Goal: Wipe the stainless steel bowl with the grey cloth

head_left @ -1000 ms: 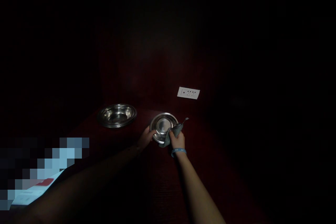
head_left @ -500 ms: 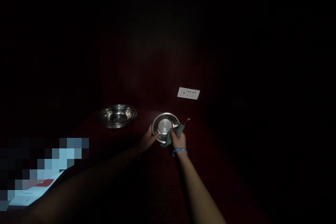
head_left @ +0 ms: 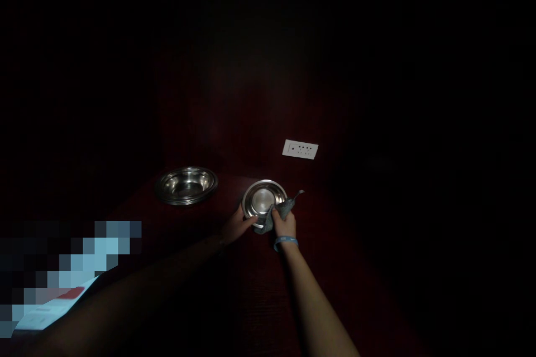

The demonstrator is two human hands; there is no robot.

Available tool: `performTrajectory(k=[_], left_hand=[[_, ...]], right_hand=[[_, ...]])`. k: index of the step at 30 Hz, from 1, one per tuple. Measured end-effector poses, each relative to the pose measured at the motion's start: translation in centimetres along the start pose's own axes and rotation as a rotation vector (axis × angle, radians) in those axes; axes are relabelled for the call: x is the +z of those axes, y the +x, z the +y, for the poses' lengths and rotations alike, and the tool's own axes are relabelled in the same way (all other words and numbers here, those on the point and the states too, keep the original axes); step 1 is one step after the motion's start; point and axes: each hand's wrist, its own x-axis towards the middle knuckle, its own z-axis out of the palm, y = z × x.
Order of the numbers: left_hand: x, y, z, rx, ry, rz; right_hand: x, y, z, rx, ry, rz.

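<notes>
A round, shiny metal bowl point(head_left: 264, 199) is tilted toward me between my hands. My left hand point(head_left: 238, 226) grips its lower left rim, thumb over the edge and fingers hidden behind. Bunched in my right hand point(head_left: 285, 225) is a grey-green cloth point(head_left: 268, 221), pressed over the bowl's lower right rim. One corner of the cloth sticks out to the upper right. A blue wristband circles my right wrist. To the left stands a stack of wider metal bowls point(head_left: 186, 185), apart from both hands.
The dark red tabletop point(head_left: 268, 295) meets a dark wall behind. A white socket plate point(head_left: 300, 149) is set in that wall, beyond the bowl. At the lower left a bright, partly pixelated surface shows. Most of the surroundings are black.
My left thumb has shifted slightly to the right along the bowl's rim. Bowl and cloth stay nearly in place; the stack has not moved.
</notes>
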Motion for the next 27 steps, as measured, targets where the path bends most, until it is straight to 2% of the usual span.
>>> performTrajectory(k=[5,13,27], left_hand=[[0.0,0.1,0.0,-0.054,-0.047,0.024],[0.2,-0.3,1.2,-0.102,-0.026,0.060],[0.2,-0.3,1.0,-0.095,-0.053,0.061]], right_hand=[[-0.1,-0.1,-0.3,-0.014,-0.031,0.010],[-0.1,-0.2,-0.5,-0.036,-0.053,0.006],[-0.2,-0.2,-0.4,-0.029,-0.077,0.016]])
